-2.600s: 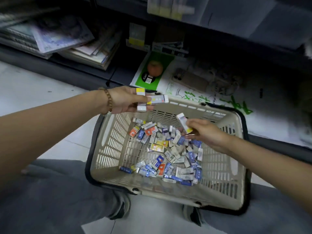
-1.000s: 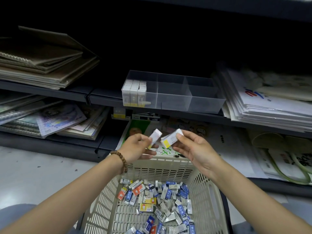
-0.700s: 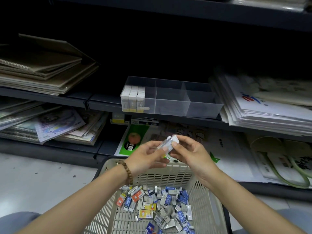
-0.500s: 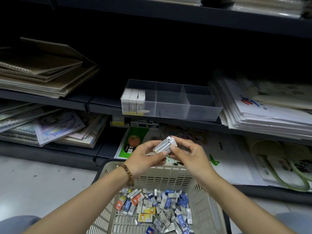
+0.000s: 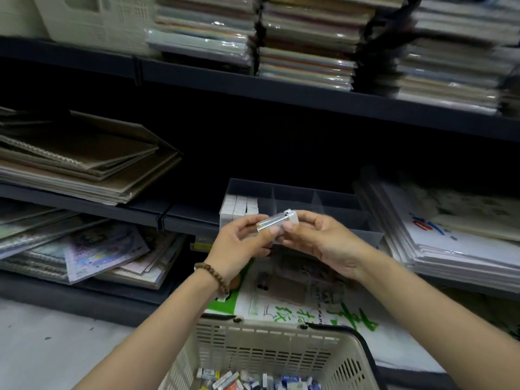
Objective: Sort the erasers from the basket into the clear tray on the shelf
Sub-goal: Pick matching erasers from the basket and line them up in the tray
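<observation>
Together, two hands [image 5: 239, 243] pinch one eraser stack [image 5: 277, 222].

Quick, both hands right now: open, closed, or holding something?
Left hand: grips one end of a small stack of erasers.
Right hand: pinches the other end of the same erasers.

A stack of brown spiral-bound sketchbooks [image 5: 84, 161] lies at the left, and below it colourful notebooks [image 5: 104, 249] are fanned out untidily. Plastic-wrapped paper stacks [image 5: 304, 52] fill the top row beside a white lattice bin [image 5: 92, 21]. White wrapped pads [image 5: 450, 240] are piled at the right, above a pale floor [image 5: 56, 342].
</observation>
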Action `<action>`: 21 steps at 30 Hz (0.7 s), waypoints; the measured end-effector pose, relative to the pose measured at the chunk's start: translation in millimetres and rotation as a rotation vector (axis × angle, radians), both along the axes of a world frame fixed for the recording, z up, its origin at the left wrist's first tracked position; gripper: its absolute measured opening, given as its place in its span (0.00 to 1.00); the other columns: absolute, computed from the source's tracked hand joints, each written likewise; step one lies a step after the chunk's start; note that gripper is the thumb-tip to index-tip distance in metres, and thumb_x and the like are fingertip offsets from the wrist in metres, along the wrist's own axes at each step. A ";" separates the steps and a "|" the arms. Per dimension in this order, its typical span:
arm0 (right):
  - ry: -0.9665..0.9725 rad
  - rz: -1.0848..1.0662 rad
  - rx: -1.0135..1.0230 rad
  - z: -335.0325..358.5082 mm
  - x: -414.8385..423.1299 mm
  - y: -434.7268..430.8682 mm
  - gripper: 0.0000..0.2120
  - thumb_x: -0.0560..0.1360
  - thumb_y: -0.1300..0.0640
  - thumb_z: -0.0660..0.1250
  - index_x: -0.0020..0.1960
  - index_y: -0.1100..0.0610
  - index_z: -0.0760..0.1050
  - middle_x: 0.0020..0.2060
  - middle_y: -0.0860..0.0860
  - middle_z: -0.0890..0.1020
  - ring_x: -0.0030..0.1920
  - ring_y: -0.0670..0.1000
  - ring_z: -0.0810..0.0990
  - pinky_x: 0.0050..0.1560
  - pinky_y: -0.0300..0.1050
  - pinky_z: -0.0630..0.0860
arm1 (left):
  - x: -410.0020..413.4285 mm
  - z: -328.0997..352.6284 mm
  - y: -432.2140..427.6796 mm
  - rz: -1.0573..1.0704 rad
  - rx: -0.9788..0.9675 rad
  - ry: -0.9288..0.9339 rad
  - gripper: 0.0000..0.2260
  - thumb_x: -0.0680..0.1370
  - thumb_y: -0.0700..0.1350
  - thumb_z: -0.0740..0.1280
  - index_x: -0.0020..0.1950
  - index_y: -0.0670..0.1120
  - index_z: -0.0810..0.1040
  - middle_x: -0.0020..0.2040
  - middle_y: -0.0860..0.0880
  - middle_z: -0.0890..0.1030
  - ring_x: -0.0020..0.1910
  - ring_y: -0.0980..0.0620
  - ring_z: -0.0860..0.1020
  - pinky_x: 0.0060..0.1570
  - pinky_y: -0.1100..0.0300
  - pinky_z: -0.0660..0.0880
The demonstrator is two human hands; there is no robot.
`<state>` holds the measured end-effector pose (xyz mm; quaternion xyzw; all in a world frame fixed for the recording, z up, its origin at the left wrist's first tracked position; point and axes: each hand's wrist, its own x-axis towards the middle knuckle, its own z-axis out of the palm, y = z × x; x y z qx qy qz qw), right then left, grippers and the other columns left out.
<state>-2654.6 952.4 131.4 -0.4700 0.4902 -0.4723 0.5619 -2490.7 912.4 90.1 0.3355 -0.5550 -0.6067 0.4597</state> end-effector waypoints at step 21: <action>1.267 -0.049 -0.059 13.5 17.8 -127.6 0.29 0.71 0.54 0.72 0.69 0.59 0.68 0.62 0.55 0.75 0.60 0.54 0.76 0.58 0.42 0.74 | 33.4 -38.1 -63.2 0.240 -0.054 -0.204 0.16 0.76 0.57 0.60 0.63 0.55 0.68 0.54 0.61 0.73 0.54 0.63 0.71 0.51 0.70 0.66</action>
